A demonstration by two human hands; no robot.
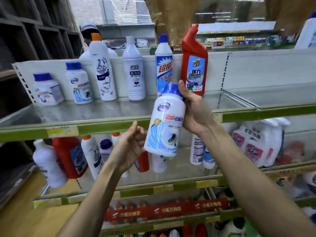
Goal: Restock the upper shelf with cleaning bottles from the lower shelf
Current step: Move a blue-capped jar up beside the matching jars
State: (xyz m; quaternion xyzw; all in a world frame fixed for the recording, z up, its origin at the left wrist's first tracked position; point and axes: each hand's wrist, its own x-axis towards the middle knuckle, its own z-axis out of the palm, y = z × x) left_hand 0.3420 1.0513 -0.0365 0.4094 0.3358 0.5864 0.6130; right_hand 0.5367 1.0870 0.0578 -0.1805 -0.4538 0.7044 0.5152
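A white bottle with a blue cap point(166, 122) hangs tilted in front of the upper shelf point(95, 112). My right hand point(193, 108) grips it around the cap and neck. My left hand point(131, 144) touches its lower left side with curled fingers. On the upper shelf stand two short blue-capped white bottles point(79, 82), a tall orange-capped white bottle point(101, 69), a plain white bottle point(134, 71), a blue-and-white bottle point(163, 65) and a red bottle point(194, 62). The lower shelf point(171, 183) holds several more white and red bottles point(68, 156).
The right half of the upper shelf point(239, 98) is bare metal. White refill packs with pink labels point(254, 142) sit on the lower shelf at right. Dark cubby shelving point(34, 31) stands at left. A person in a cap point(89, 29) is behind the shelf. Red bottles point(153, 211) fill the bottom shelf.
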